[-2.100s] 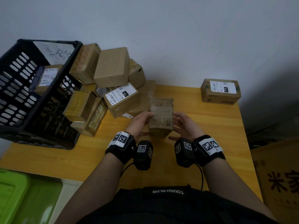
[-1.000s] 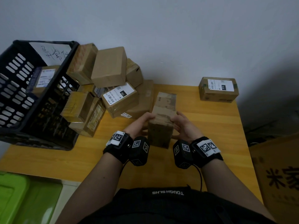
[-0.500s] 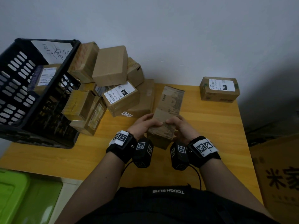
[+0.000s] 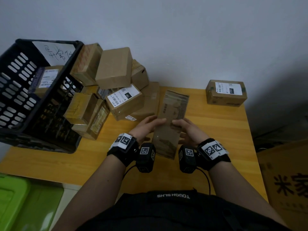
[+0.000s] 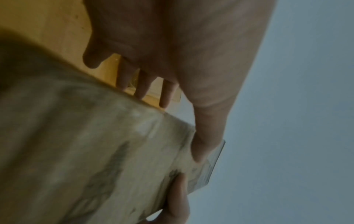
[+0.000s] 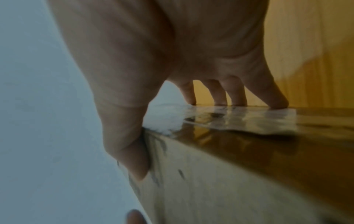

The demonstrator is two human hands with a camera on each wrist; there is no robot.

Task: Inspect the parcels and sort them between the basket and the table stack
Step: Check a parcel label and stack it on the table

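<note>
A brown, tape-wrapped parcel is held over the middle of the wooden table, its long side pointing away from me. My left hand grips its left side and my right hand its right side, thumbs on the upper face. In the left wrist view the left hand has its thumb on the parcel and its fingers behind it. The right wrist view shows the right hand clamping the parcel the same way. The black basket leans at the left.
A heap of parcels lies against the basket and the wall. One labelled parcel sits alone at the table's far right corner. Inside the basket are a labelled parcel and a handwritten sheet. A green bin and a carton stand on the floor.
Both hands have turned the parcel from standing upright to lying long, its far end swinging away toward the wall. The thumbs have moved onto its upper face.
</note>
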